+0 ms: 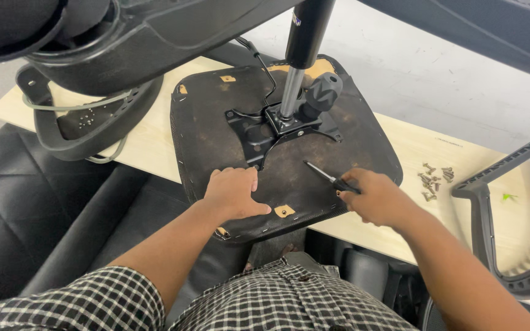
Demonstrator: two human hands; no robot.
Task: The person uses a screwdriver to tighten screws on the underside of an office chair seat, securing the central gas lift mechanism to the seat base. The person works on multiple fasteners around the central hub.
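An upturned black chair seat [216, 116] lies on a pale wooden board [427, 156]. A black metal mounting plate [256, 129] with a gas cylinder [299, 55] and a knob [320, 92] is fixed at its middle. My left hand [234, 193] rests flat on the seat's near edge, fingers curled toward the plate. My right hand [378, 196] grips a screwdriver [326, 176]; its tip points up-left toward the plate's lower right arm, a little short of it.
Several loose screws [433, 179] lie on the board to the right. A black armrest [498, 202] sits at the far right. Another black chair part [81, 132] with a cable lies at the left. Black padded cushion [26, 202] spreads below the board.
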